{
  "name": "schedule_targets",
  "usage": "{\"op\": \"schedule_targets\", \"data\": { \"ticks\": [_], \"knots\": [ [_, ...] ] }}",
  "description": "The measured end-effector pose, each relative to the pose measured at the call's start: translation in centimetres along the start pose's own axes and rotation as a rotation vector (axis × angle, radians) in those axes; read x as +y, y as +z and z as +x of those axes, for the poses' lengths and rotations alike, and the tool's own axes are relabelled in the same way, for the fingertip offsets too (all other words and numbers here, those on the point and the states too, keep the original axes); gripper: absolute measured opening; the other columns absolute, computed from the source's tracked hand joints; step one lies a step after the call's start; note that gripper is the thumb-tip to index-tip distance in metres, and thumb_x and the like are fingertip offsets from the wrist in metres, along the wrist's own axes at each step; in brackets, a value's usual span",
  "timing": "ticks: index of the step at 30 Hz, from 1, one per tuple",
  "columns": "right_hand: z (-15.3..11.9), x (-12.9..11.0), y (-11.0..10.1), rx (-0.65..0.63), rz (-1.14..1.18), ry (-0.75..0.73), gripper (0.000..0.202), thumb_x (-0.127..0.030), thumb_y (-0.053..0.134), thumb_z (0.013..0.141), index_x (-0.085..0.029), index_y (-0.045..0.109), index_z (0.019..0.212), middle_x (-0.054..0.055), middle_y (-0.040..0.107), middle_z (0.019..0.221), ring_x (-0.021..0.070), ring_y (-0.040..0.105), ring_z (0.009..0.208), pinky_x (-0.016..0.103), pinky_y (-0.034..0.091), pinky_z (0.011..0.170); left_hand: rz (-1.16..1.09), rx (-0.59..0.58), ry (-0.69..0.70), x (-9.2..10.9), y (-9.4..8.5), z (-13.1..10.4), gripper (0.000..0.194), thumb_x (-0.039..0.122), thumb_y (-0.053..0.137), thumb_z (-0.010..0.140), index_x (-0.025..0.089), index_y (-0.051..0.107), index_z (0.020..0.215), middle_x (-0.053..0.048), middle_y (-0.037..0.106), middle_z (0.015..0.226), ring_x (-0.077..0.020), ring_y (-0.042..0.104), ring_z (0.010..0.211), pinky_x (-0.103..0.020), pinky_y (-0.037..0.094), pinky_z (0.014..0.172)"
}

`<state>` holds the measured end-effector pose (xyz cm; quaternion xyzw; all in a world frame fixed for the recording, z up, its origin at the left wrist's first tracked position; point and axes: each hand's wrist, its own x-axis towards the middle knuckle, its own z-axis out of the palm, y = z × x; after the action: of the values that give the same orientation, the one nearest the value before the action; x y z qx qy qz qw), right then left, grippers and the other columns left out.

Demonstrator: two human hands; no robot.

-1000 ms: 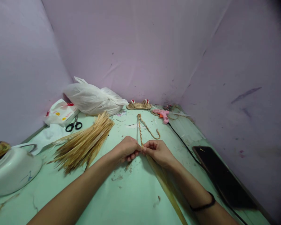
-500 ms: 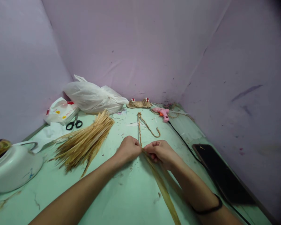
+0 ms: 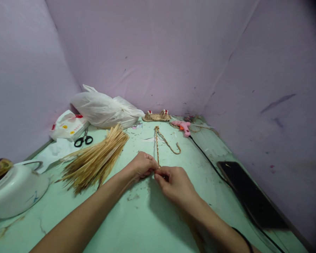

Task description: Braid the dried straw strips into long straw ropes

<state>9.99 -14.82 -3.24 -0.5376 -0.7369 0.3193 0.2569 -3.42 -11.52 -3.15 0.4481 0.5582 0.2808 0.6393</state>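
Observation:
A thin twisted straw cord [image 3: 157, 147] runs toward me from a bend on the pale green table [image 3: 137, 225]; its other leg curls off to the right. My left hand [image 3: 144, 165] pinches the cord's near end with closed fingers. Right beside it, my right hand [image 3: 175, 182] also has thumb and fingers closed at that end, and the strands between the fingertips are mostly hidden. A loose straw strip shows only dimly under my right forearm. Left of my hands lies a fanned bundle of dry straw strips [image 3: 97, 160].
At the back are a white plastic bag [image 3: 105, 109], a woven straw piece with red-and-white beads [image 3: 156, 117] and a pink glue gun [image 3: 183, 127] with a black cord. Scissors [image 3: 83, 141], a white box [image 3: 70, 126] and a white bowl [image 3: 18, 189] stand left. A dark phone [image 3: 250, 193] lies right.
My right hand has turned over and its fingertips have shifted slightly left across the cord's end. The loose strip, earlier plain between my arms, is now mostly hidden beneath my right arm.

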Motion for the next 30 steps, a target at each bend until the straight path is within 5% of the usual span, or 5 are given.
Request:
{"op": "schedule_targets", "data": {
  "ticks": [5,9,13,19,30],
  "knots": [
    [1.7,0.4,-2.5,0.123,0.491,0.307,0.013,-0.025,0.053,0.066,-0.013,0.058,0.067,0.004,0.062,0.063,0.0114,0.054,0.056,0.022,0.04,0.054,-0.017,-0.029,0.035,-0.3,0.0,0.2,0.005,0.019,0.053,0.05,0.015,0.049,0.051,0.008,0.032,0.029,-0.0032,0.019,0.027,-0.019,0.008,0.031],
    [2.2,0.5,-1.2,-0.118,0.798,0.464,0.003,-0.018,0.052,0.065,-0.015,0.05,0.065,-0.001,0.056,0.052,0.008,0.051,0.045,0.019,0.04,0.046,0.091,-0.031,0.127,-1.1,-0.2,0.7,0.004,0.017,0.05,0.051,0.014,0.051,0.05,0.007,0.033,0.03,-0.003,0.021,0.029,-0.019,0.011,0.033],
    [2.0,1.2,1.3,-0.097,0.713,0.427,0.007,-0.017,0.05,0.066,-0.014,0.048,0.059,-0.003,0.053,0.047,0.0043,0.039,0.032,0.016,0.027,0.03,0.175,0.022,0.163,-1.5,0.0,0.9,0.005,0.013,0.049,0.05,0.012,0.051,0.046,0.005,0.039,0.033,-0.0029,0.024,0.031,-0.019,0.014,0.035],
    [1.0,1.1,4.0,0.09,0.792,0.446,0.013,-0.024,0.044,0.07,-0.015,0.049,0.062,-0.002,0.052,0.048,0.0072,0.046,0.036,0.019,0.036,0.036,0.125,0.085,0.053,-1.2,0.7,0.1,0.011,0.009,0.041,0.047,0.014,0.043,0.037,0.001,0.044,0.033,-0.0066,0.034,0.032,-0.02,0.022,0.036],
    [2.4,1.6,1.9,0.038,0.604,0.438,0.009,-0.02,0.051,0.056,-0.013,0.052,0.052,-0.004,0.045,0.041,0.0036,0.028,0.037,0.019,0.018,0.038,0.628,0.111,0.302,-1.2,-0.8,0.4,0.016,0.015,0.045,0.052,0.011,0.06,0.051,0.002,0.046,0.045,-0.0081,0.038,0.045,-0.019,0.026,0.044]
  ]
}}
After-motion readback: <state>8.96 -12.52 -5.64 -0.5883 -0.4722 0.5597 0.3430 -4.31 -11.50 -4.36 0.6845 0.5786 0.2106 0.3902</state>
